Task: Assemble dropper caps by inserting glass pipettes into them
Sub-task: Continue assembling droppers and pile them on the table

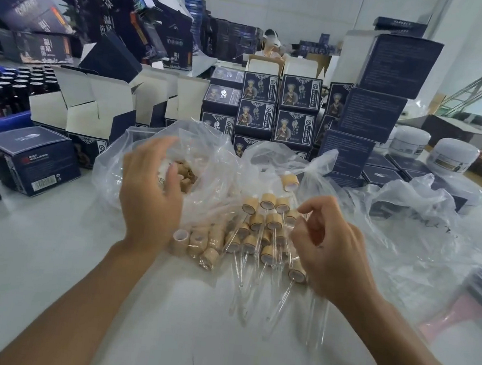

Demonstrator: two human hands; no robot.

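Stacked dark-blue printed cardboard boxes crowd the back of a pale grey surface. Tan bamboo-look dropper caps with clear glass pipettes lie heaped in the middle, just before a crumpled clear plastic bag. The left hand reaches into the bag's mouth, its grip loosely spread. The right hand hovers over the heap; fingers curled, whether pinching anything I cannot tell.

Caps tan wood-grain, white inside. Bags clear. Behind bags: navy boxes with printed figures. Surface pale grey-white.
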